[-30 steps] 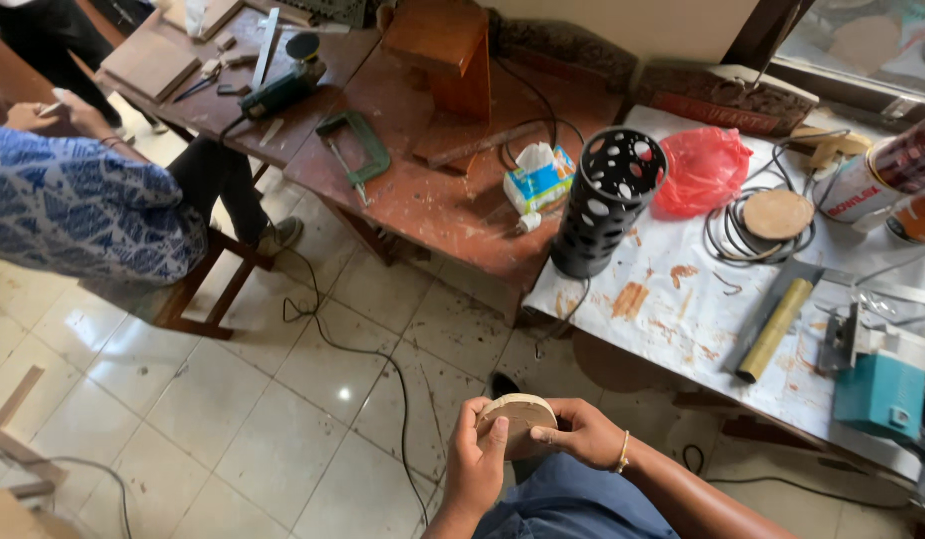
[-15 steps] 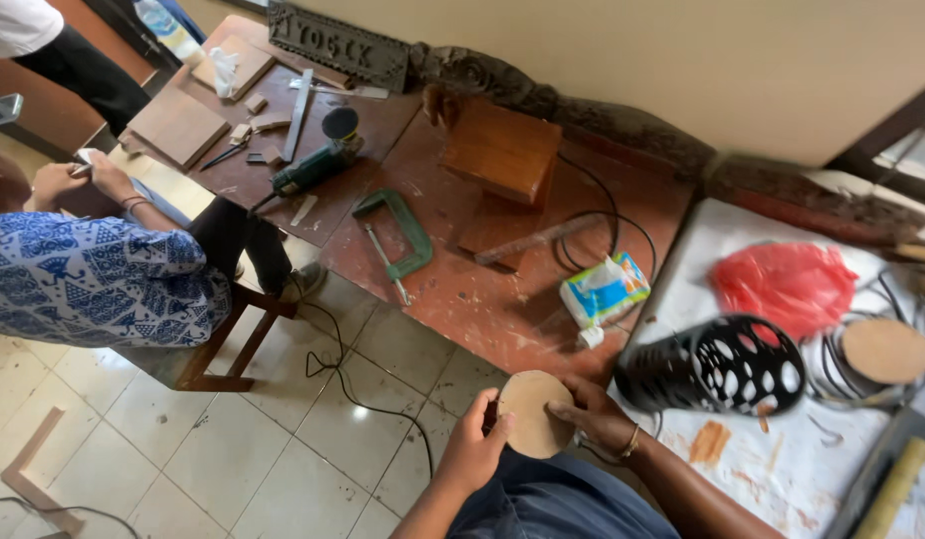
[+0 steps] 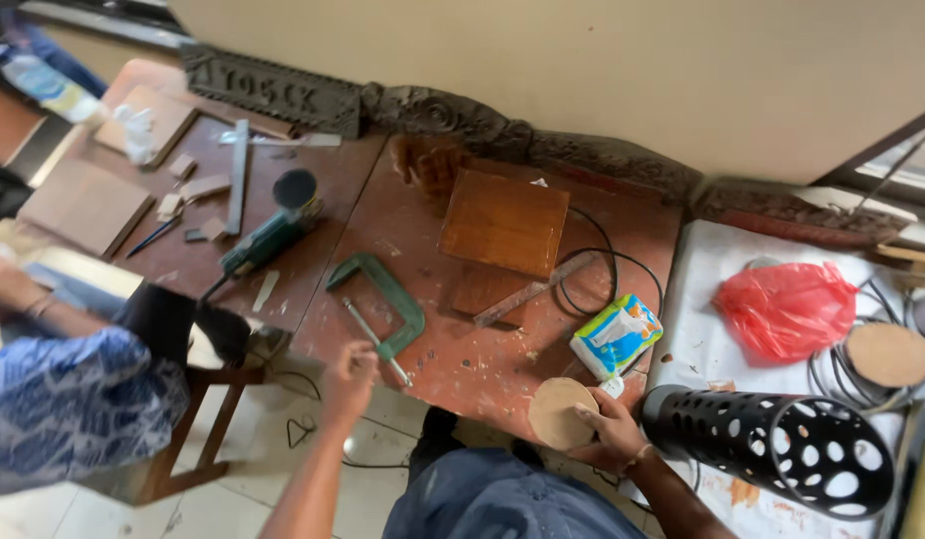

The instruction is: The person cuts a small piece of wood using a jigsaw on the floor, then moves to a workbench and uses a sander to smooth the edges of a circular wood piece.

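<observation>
Beside right hand [image 3: 610,431]: blue-white pouch [image 3: 616,335], red bag [image 3: 788,309].

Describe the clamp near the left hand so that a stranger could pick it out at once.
On the reddish-brown table, look at the near edge, where the left hand reaches. The green C-clamp lies flat there, with its metal screw towards the hand. Nothing else nearby is hook-shaped and green.

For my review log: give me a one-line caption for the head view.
Left hand reaches the green C-clamp on the red workbench; right hand holds a round wooden disc.

Two wooden discs [image 3: 560,411], one clamp [image 3: 379,299]
</observation>
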